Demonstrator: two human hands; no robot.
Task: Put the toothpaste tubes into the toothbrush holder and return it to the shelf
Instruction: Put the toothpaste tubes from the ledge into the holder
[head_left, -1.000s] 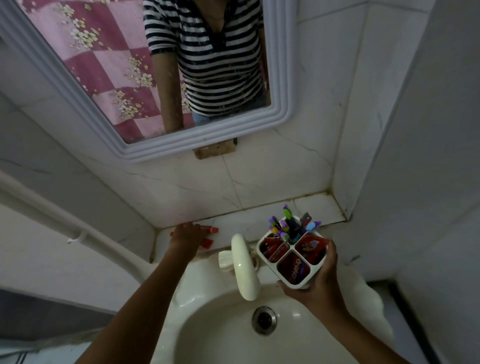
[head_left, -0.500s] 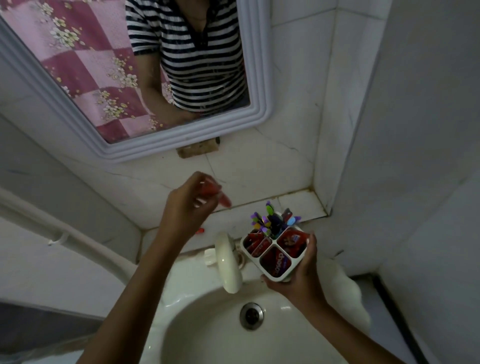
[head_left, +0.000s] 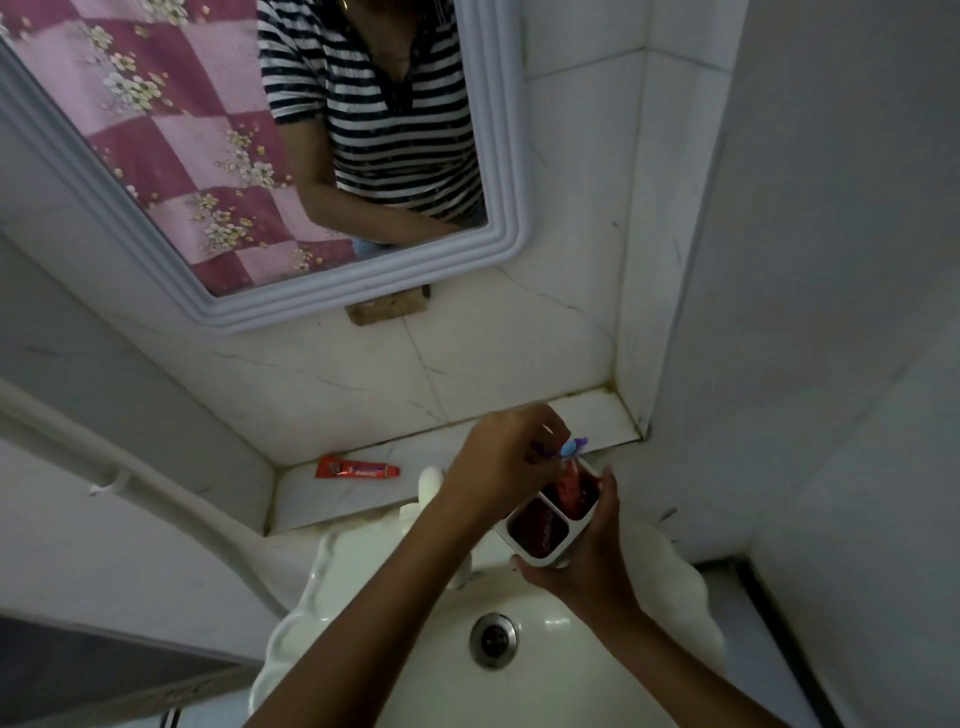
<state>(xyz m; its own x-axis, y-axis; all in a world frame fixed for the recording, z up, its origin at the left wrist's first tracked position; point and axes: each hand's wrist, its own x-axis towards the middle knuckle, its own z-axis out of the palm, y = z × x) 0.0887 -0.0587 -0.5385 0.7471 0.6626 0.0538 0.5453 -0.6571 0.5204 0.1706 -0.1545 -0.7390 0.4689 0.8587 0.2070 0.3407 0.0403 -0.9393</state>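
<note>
Two bare forearms, no sleeves reaching the wrists, left hand (head_left: 501, 457) and right hand (head_left: 587, 561) without rings, watch or bracelets in sight, mirror (head_left: 156, 156) reflection showing a short-sleeved shirt (head_left: 384, 104), dark-and-white horizontal stripes, open collar

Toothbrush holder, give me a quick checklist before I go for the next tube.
1. Toothbrush holder gripped by right hand: ok.
2. Holder over the sink, not on the shelf: ok for loading.
3. Left hand clear of the holder: not ok, it is over the back compartments.
4. Tube in the left hand released: cannot tell.
5. Toothpaste tube on the shelf in the open: ok.
</note>
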